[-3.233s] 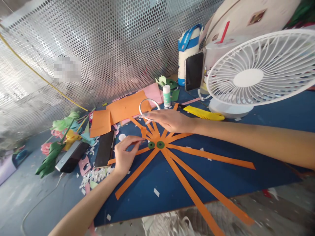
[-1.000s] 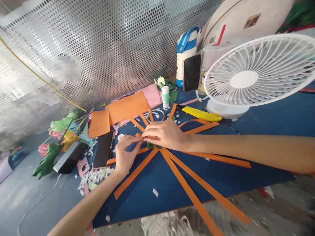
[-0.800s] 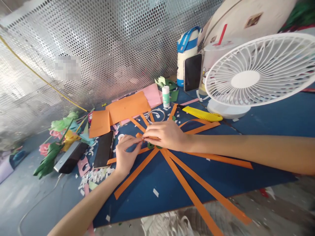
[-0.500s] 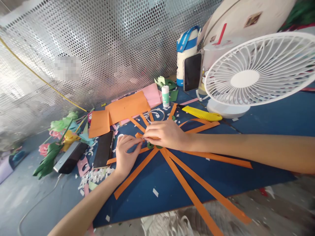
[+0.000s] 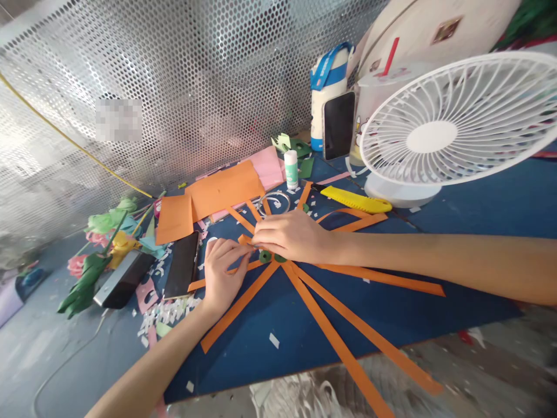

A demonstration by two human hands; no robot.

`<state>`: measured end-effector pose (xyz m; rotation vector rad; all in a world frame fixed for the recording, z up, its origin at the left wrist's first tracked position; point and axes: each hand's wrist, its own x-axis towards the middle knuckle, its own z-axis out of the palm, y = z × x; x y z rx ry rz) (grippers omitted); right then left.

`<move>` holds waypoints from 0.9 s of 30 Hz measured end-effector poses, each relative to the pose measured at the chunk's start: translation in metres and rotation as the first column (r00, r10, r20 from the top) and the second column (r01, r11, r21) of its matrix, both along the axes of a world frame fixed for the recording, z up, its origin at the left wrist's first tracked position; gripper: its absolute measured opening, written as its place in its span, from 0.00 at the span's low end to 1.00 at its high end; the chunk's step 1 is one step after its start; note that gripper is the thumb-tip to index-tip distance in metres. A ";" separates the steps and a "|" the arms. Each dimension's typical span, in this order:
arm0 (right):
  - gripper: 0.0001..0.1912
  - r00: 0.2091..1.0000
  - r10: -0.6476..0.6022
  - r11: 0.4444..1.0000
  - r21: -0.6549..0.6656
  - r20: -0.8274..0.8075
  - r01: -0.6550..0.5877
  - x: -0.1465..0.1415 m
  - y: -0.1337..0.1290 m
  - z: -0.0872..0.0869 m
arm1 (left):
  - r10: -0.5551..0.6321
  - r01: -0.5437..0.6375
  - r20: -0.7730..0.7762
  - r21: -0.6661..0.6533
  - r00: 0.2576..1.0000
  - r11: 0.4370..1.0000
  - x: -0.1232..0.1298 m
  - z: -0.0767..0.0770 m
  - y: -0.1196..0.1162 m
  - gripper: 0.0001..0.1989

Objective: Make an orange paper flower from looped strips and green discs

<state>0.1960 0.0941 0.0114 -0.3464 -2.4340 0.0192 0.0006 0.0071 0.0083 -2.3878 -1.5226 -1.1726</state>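
Note:
Several orange paper strips [image 5: 339, 319] fan out over the blue table from a middle point where small green paper pieces [image 5: 265, 256] lie. My left hand [image 5: 225, 273] is closed in a pinch at the left of that middle. Right beside it, my right hand [image 5: 293, 235] is closed too, its fingertips meeting those of the left. Between the fingertips both hold a short orange paper strip [image 5: 244, 239], mostly covered by the fingers. Another strip passes under my left hand, and the right hand hides part of the strips beneath it.
Behind the hands are orange paper sheets [image 5: 226, 188], a glue stick [image 5: 291, 169] and a yellow utility knife [image 5: 354, 200]. A white fan [image 5: 430, 137] stands right, near a bottle [image 5: 328, 104]. A phone [image 5: 181, 266], paper flowers [image 5: 89, 278] and scraps lie left.
Both hands stay pinched at the same place, with only slight finger movement. The whole view has shifted slightly; a little more of the green pieces shows beside the right hand.

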 end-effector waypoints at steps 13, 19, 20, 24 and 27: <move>0.12 0.999 -0.048 0.999 0.014 0.009 0.048 -0.003 -0.003 -0.006 | -0.019 0.019 0.032 0.003 0.999 1.000 0.000 0.000 0.001 0.09; 0.12 1.000 -0.021 1.000 -0.005 0.016 0.021 -0.002 -0.003 -0.006 | -0.021 0.022 0.041 -0.005 0.999 1.000 0.000 0.001 0.000 0.09; 0.12 1.000 -0.007 1.000 -0.027 0.010 0.007 -0.002 -0.002 -0.006 | -0.026 0.026 0.037 0.001 0.999 1.000 0.000 0.001 0.000 0.09; 0.13 0.998 0.058 0.993 -0.103 -0.014 -0.059 0.000 0.000 -0.004 | -0.026 0.026 0.020 0.016 0.999 1.000 -0.001 0.000 0.000 0.08; 0.12 0.997 0.070 0.987 -0.144 -0.025 -0.073 0.001 0.001 -0.002 | -0.026 0.025 0.022 0.019 0.999 1.000 0.000 0.001 0.000 0.08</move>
